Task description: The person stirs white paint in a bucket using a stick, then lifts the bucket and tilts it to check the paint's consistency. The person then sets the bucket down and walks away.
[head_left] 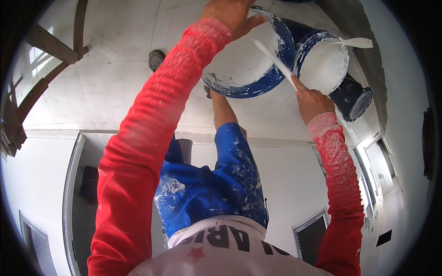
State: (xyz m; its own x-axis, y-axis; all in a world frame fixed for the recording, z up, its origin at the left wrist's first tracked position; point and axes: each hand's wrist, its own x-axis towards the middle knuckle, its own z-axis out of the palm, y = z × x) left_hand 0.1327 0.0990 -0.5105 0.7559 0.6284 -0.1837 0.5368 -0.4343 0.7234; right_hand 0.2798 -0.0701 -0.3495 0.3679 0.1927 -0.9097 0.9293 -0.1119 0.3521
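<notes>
Pale floor (110,101) supports a blue-rimmed tub (251,90). Right hand (314,102) grips a white stick (275,60) extending far-left over the tub. Left hand (230,17): at tub's far-left side, thumb apart; hold cannot be determined.

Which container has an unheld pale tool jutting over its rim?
The middle, white-filled bucket: the tool juts over its upper right rim. The larger tub (left) and black bucket (right) show no unheld tool.

Head-worn fisheye, left of pair, faces steeply down; shirt (216,260) close, floor (115,92) farther.
</notes>
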